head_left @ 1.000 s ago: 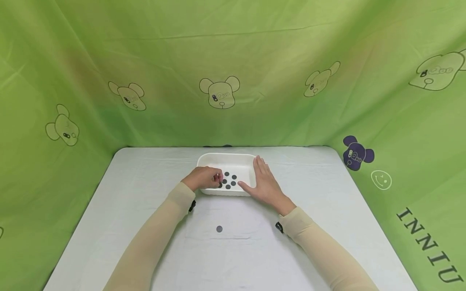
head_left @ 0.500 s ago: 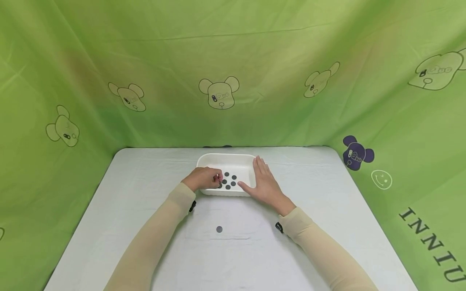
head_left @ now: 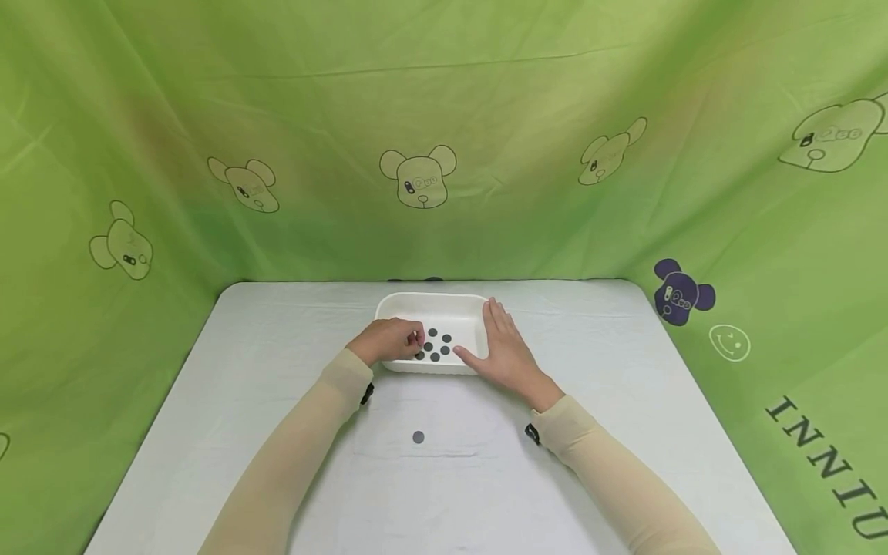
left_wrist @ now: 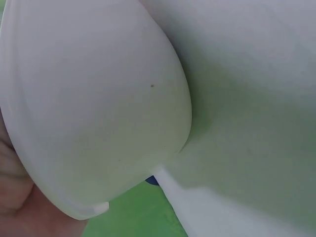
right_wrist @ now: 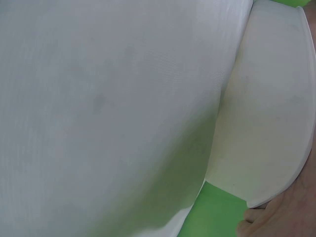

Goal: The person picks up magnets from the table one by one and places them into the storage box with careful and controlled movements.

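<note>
A white rectangular tray [head_left: 458, 307] stands at the table's far middle, with several small dark grey discs [head_left: 446, 338] lying flat on its floor. Over the tray's left side bends my left hand [head_left: 385, 339], its fingers curled and thumb tip beside one disc [head_left: 419, 355] that it partly covers. Whether anything is pinched between them is hidden. My right hand [head_left: 509, 354] rests on the tray's right rim, fingers straight and thumb stretched inward over the front edge. Each wrist view shows the tray's outer wall [left_wrist: 108, 108] and parts of the hand at its rim.
A single dark grey disc [head_left: 418, 437] lies on the white table [head_left: 472, 493], in front of the tray and between the forearms. Green curtains [head_left: 430, 92] with bear-head prints enclose the table's back and both sides.
</note>
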Motion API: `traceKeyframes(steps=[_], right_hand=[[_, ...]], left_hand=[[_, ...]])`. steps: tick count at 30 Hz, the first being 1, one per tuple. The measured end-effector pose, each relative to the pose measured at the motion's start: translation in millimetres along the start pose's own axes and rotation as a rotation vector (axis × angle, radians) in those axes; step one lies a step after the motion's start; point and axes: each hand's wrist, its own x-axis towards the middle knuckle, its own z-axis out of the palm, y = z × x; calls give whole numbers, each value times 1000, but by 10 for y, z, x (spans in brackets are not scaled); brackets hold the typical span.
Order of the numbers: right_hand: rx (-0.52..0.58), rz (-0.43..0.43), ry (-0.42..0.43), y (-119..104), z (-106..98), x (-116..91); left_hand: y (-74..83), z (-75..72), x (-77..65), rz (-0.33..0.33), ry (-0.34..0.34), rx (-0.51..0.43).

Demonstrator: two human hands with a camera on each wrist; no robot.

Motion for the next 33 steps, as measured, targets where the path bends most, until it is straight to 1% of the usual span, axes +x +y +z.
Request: traceKeyframes(steps=[7, 11, 14, 19, 27, 33], right_hand=[[-2, -1, 9, 10, 5, -5], [-8, -2, 7, 19, 15, -1], [-11, -2, 4, 17, 17, 0], [-14, -1, 0, 16, 13, 1], [-23, -5, 8, 36, 14, 9], [-20, 0, -1, 36, 16, 5]], left_hand=[[-10, 18, 2, 9, 28, -43], [-59, 55, 20, 24, 57, -69], [-72, 64, 5, 35, 88, -79], [-42, 44, -87, 52, 150, -77], [25, 11, -268, 130, 278, -78], [94, 11, -418, 172, 345, -84]])
